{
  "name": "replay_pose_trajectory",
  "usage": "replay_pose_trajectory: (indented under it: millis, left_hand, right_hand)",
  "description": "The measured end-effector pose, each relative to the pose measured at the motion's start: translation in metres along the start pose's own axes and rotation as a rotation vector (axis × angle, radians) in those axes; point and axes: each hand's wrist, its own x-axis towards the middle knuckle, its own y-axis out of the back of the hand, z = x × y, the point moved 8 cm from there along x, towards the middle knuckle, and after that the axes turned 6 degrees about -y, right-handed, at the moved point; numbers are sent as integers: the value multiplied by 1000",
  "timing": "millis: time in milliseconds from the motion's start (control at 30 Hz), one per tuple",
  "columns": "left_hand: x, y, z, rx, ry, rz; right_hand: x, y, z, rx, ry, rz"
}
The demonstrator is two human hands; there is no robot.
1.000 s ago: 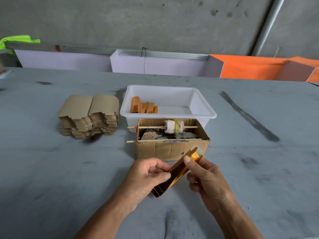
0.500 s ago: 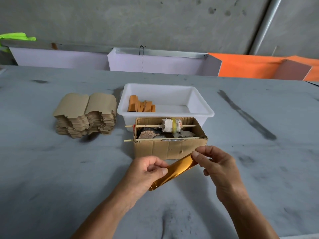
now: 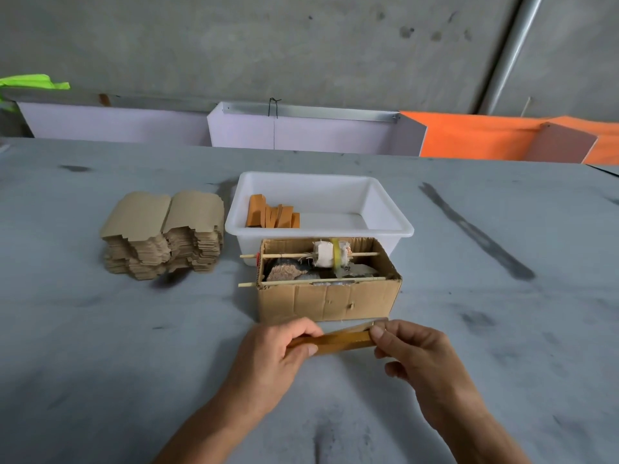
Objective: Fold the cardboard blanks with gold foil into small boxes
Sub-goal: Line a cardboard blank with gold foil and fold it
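A narrow gold-foil cardboard blank [image 3: 341,339] lies almost level between my hands, just in front of the brown carton. My left hand [image 3: 278,356] grips its left end with curled fingers. My right hand [image 3: 412,356] pinches its right end between thumb and forefinger. A tall stack of flat brown blanks [image 3: 164,236] stands at the left of the table. Several folded orange-gold boxes [image 3: 271,215] stand in the left part of the white plastic tub [image 3: 388,226].
A brown open carton [image 3: 328,299] with two wooden sticks across it and a white cloth roll [image 3: 328,255] stands directly before the tub. The grey table [image 3: 100,346] is stained. White and orange panels [image 3: 301,132] line the far edge under a concrete wall.
The blank has turned from a steep diagonal to nearly level. My right hand has slid out to its right end, and both hands have lowered slightly toward me.
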Motion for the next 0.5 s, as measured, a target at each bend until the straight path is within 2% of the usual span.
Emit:
replay_pose_trajectory:
  millis: [367, 433, 500]
  left_hand:
    - [-6, -4, 35, 413, -416, 45]
    - [-5, -5, 29, 353, -375, 43]
    - [-1, 0, 14, 190, -212, 84]
  right_hand:
    - [2, -2, 22, 221, -154, 70]
    - [4, 0, 26, 232, -148, 88]
    - [5, -2, 28, 265, -137, 83]
